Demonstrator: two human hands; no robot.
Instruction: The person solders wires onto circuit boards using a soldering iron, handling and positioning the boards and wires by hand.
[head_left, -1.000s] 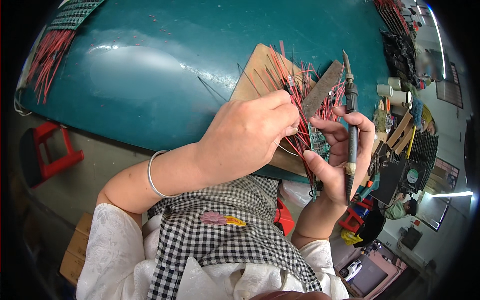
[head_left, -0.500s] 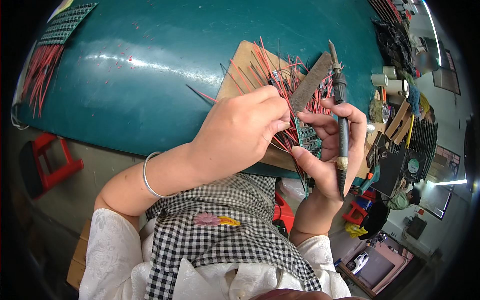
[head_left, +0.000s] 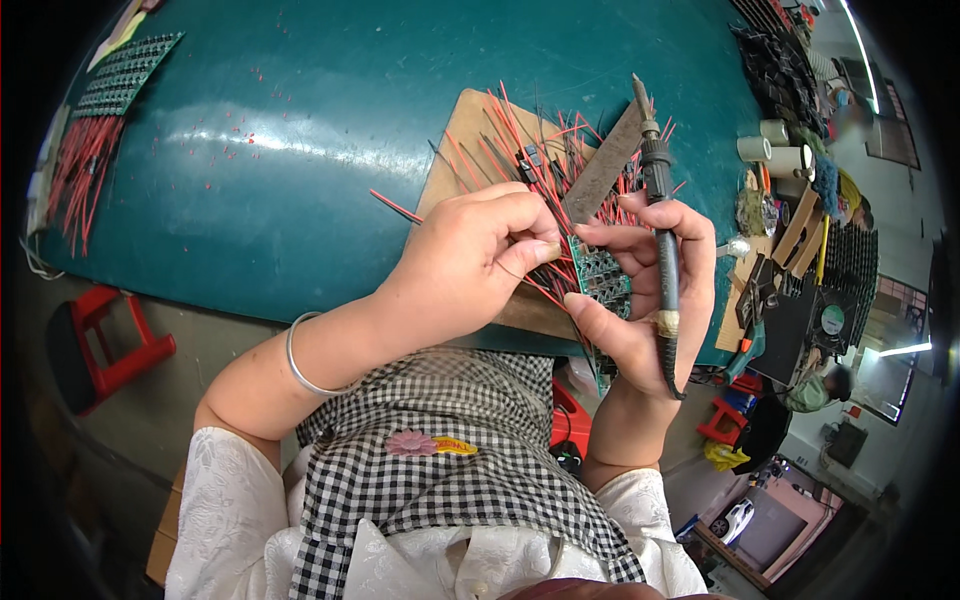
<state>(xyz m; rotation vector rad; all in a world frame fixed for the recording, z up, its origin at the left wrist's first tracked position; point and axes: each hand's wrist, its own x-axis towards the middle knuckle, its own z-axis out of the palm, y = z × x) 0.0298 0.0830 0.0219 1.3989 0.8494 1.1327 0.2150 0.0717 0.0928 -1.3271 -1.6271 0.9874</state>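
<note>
My left hand (head_left: 470, 262) is closed in a pinch on a thin wire beside a green circuit board (head_left: 598, 272). Red and black wires (head_left: 520, 150) fan out from around the board, and several pass under my left hand. A soldering iron (head_left: 667, 270) with a black handle lies across my right hand (head_left: 685, 290), its tip pointing away from me. The fingers of that hand curl round the iron's handle, while thumb and fingertips stand at the board's edges. A flat grey-brown bar (head_left: 607, 168) lies over the wires just beyond. My palm partly hides the board.
Under the wires is a brown board (head_left: 450, 165) on the green table (head_left: 300, 220). More wired circuit boards (head_left: 128, 75) lie at the far left, with red scraps (head_left: 250, 140) scattered between. White spools (head_left: 785, 160) and tools stand at the right; a red stool (head_left: 125, 340) is at the lower left.
The whole view has shifted slightly. Both hands keep nearly the same pose, with the left fingertips still pinched beside the board and the iron still in my right hand.
</note>
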